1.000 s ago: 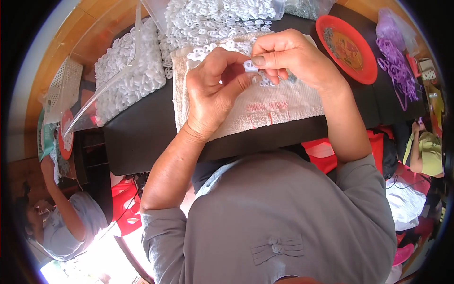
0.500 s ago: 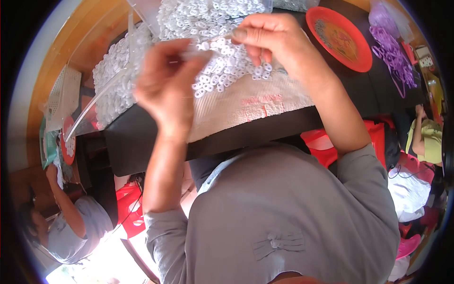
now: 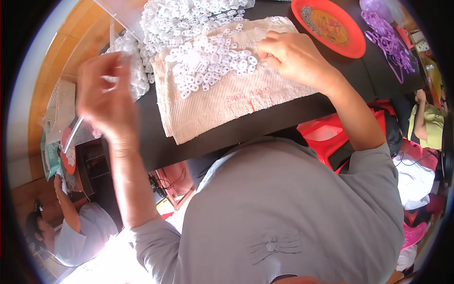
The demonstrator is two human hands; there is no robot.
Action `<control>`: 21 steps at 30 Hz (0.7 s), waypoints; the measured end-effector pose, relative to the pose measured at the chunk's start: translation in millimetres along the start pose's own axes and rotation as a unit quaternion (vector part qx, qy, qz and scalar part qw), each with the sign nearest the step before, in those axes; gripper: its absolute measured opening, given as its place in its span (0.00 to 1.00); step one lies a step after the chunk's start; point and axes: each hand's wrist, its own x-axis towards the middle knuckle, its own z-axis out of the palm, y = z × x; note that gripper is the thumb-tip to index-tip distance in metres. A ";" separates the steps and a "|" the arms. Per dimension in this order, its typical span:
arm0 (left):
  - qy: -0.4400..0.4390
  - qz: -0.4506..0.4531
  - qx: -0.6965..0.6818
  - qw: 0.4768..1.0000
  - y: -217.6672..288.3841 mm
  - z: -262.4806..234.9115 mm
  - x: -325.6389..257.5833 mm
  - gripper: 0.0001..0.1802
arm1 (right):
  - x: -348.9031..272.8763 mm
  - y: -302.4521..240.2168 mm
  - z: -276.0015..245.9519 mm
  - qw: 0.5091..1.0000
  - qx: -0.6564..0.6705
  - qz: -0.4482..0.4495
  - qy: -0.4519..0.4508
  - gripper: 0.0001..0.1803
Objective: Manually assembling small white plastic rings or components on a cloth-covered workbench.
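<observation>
Small white plastic pieces with two holes (image 3: 208, 64) lie scattered on a folded beige towel (image 3: 198, 116) on the dark table. My right hand (image 3: 295, 59) is over the towel's right part, just right of these pieces. Its fingers are curled and pressed together; anything in the pinch is too small to make out. My left hand (image 3: 106, 94) is raised left of the towel, in front of a heap of white pieces (image 3: 137, 64). Motion smears its fingers, so what it holds, if anything, cannot be told.
A larger pile of white pieces (image 3: 175, 21) lies beyond the towel. An orange-red plate (image 3: 357, 47) with small grey bits stands at the far right, beside purple ribbon (image 3: 390, 45). One person (image 3: 85, 232) sits at the left, another (image 3: 428, 128) at the right. A red stool (image 3: 326, 142) is below the table.
My left hand has swung left, away from the pieces on the towel. My right hand has moved a little right and nearer to me. The hands are now far apart.
</observation>
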 end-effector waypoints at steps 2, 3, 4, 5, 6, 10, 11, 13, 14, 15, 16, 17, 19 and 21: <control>-0.089 0.024 -0.074 0.993 28.1 26.3 -18.1 0.07 | -3.7 -0.2 5.3 0.997 -0.076 -0.016 -0.026 0.02; -0.129 0.017 -0.120 0.984 41.4 34.4 -25.6 0.07 | -1.9 -0.7 5.1 0.997 -0.074 -0.019 -0.025 0.02; -0.161 0.077 -0.100 0.979 49.2 40.6 -31.5 0.08 | -0.5 -0.5 5.0 0.996 -0.080 -0.025 -0.024 0.03; -0.194 0.137 -0.085 0.968 55.5 49.2 -37.3 0.08 | -1.4 1.0 5.5 0.995 -0.089 -0.027 -0.026 0.03; -0.232 0.128 -0.099 0.959 64.7 56.6 -41.0 0.09 | -2.0 1.2 4.4 0.995 -0.089 -0.026 -0.026 0.03; -0.274 0.144 -0.090 0.947 63.4 94.7 -59.5 0.07 | 0.7 1.6 -1.8 0.991 0.123 -0.002 0.057 0.05; -0.289 0.139 -0.066 0.945 61.8 102.2 -62.1 0.08 | 0.3 3.6 -2.8 0.979 0.196 0.012 0.056 0.05; -0.284 0.140 -0.057 0.947 54.7 107.2 -66.6 0.08 | 0.7 3.9 -2.1 0.974 0.219 0.023 0.053 0.05; -0.286 0.142 -0.052 0.946 53.0 107.6 -66.8 0.08 | 0.5 4.7 -1.9 0.969 0.242 0.032 0.050 0.05; -0.287 0.144 -0.048 0.946 51.7 107.8 -66.7 0.08 | -0.6 5.5 -1.9 0.968 0.242 0.033 0.050 0.05; -0.287 0.144 -0.047 0.946 51.5 106.3 -67.5 0.08 | -1.9 6.0 -1.8 0.962 0.265 0.048 0.048 0.05; -0.293 0.133 -0.060 0.945 54.1 102.6 -67.0 0.08 | -3.5 7.5 -2.2 0.955 0.287 0.063 0.046 0.05; -0.299 0.123 -0.073 0.943 58.4 92.0 -65.5 0.07 | -5.4 15.5 -0.1 0.943 0.322 0.064 0.045 0.05; -0.338 0.067 -0.104 0.933 58.0 78.6 -63.6 0.06 | -3.3 13.6 -3.4 0.931 0.358 0.063 0.042 0.05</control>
